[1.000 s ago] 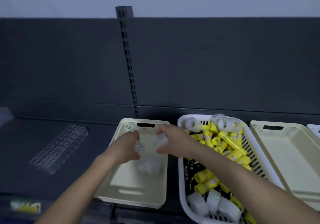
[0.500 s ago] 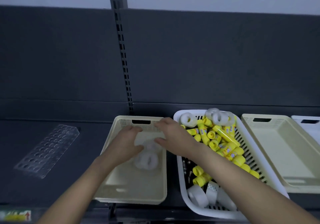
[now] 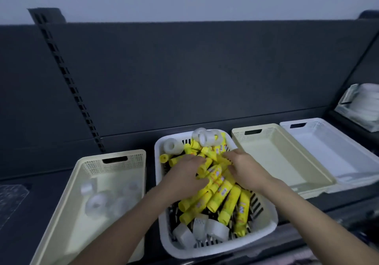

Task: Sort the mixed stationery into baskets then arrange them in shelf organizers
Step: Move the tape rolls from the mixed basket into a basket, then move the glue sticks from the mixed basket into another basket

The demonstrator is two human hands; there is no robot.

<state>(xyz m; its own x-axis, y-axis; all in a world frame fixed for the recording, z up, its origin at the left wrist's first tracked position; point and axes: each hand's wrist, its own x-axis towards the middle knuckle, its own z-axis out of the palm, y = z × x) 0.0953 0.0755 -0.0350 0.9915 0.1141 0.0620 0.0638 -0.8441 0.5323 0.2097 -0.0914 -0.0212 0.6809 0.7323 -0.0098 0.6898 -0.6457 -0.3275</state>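
The middle basket (image 3: 217, 249) gives me little room. Glue sticks (image 3: 223, 193) are heaped through its centre, tape rolls (image 3: 217, 229) crowd its near wall, and more sit at its far end. My left hand (image 3: 184, 175) and right hand (image 3: 245, 169) fill the space above the heap. The left cream basket (image 3: 133, 162) has bare floor at its near end, while clear rolls (image 3: 96, 202) take up its far half. Only a narrow strip of shelf (image 3: 150, 172) separates those two baskets. The right cream basket (image 3: 272, 158) is open across its floor, as is the white basket (image 3: 328, 141) beyond it. The dark back panel (image 3: 184, 80) closes the far side.
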